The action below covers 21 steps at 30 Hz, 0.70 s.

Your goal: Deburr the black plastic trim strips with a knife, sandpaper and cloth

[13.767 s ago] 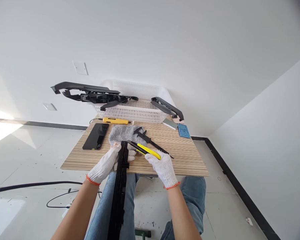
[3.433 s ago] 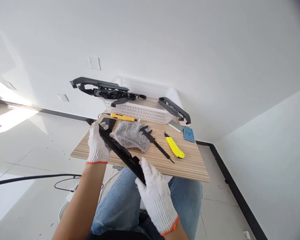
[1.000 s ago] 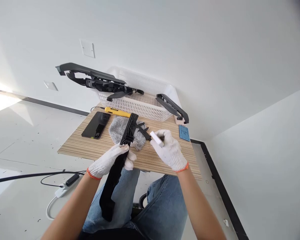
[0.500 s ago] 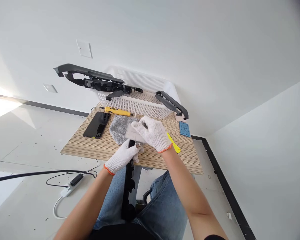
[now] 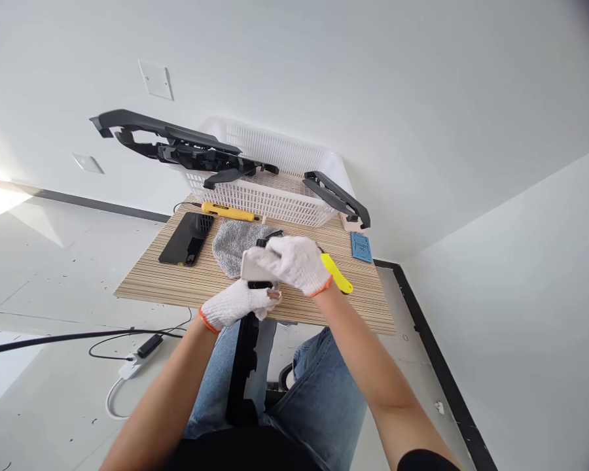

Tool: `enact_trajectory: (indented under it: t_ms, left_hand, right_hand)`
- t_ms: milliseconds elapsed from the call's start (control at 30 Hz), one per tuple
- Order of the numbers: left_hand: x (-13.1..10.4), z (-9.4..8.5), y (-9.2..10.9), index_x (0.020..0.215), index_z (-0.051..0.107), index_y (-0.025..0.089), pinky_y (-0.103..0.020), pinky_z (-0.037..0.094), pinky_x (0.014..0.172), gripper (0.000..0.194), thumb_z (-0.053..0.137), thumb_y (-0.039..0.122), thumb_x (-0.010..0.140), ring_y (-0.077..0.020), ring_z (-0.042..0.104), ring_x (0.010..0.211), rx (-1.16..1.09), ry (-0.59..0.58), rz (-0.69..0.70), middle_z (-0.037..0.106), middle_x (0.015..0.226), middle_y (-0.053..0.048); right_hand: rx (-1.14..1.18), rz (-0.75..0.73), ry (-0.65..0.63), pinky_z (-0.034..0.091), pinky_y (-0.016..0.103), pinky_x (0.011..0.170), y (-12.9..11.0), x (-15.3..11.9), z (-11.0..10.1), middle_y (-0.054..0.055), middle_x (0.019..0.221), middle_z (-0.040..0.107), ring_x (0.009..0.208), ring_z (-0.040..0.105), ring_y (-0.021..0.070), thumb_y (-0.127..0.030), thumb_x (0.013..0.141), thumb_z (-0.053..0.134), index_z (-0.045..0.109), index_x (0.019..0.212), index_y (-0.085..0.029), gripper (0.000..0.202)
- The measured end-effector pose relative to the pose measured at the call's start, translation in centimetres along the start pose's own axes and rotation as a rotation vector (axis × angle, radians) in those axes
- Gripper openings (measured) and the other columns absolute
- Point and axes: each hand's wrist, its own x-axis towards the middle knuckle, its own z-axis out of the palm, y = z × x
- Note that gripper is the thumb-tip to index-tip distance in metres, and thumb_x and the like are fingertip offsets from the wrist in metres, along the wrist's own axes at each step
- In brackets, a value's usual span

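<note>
My left hand (image 5: 238,304), in a white knit glove with an orange cuff, is closed around a long black plastic trim piece (image 5: 244,376). The piece slants from my lap up over the table's near edge. Above it, my right hand (image 5: 298,265), gloved the same way, pinches a pale flat rectangular piece (image 5: 256,269) lying across the trim's upper part. Part of the trim is hidden behind the gloves and pale piece. A grey cloth (image 5: 232,243) lies just beyond my hands. Right of my right hand is a yellow-handled tool (image 5: 337,273).
A white plastic basket (image 5: 275,201) stands at the table's back, with black trim pieces (image 5: 177,145) jutting over its left and another (image 5: 338,199) on its right. On the wooden table (image 5: 147,284) are a black phone (image 5: 186,239), yellow pen-shaped tool (image 5: 228,212) and blue card (image 5: 360,247).
The pale piece in my right hand has moved slightly left and down across the trim. The trim's top end now shows beyond my right hand. My left hand keeps its hold.
</note>
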Motion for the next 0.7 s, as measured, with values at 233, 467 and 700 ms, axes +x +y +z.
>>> enact_trajectory:
  t_ms: [233,467,700]
  left_hand:
    - [0.1,0.4,-0.1,0.063,0.047,0.023,-0.025,0.032,0.049,0.029,0.069,0.038,0.076,-0.0095,0.039,0.042,0.064,0.027,0.034,0.047,0.043,0.007]
    - [0.1,0.6,-0.5,0.067,0.046,0.024,-0.024,0.032,0.047,0.027,0.069,0.036,0.075,-0.0089,0.038,0.042,0.072,0.082,0.055,0.045,0.045,0.008]
    - [0.1,0.7,-0.6,0.070,0.049,0.023,-0.024,0.035,0.047,0.028,0.071,0.038,0.075,-0.0095,0.042,0.040,0.087,0.090,0.051,0.048,0.046,0.009]
  right_hand:
    - [-0.048,0.053,0.088,0.028,0.028,0.056,-0.6,0.7,0.7,0.003,0.061,0.065,0.058,0.057,0.0131,-0.062,0.109,0.033,0.065,0.066,-0.019,0.068]
    - [-0.269,-0.085,0.040,0.026,0.030,0.053,-0.5,0.8,1.2,0.009,0.075,0.074,0.062,0.063,0.0165,-0.033,0.110,0.035,0.077,0.103,-0.015,0.046]
    - [-0.350,-0.001,0.055,0.024,0.030,0.052,-0.4,-0.3,1.6,0.007,0.068,0.072,0.056,0.061,0.0159,-0.027,0.108,0.035,0.076,0.098,-0.014,0.044]
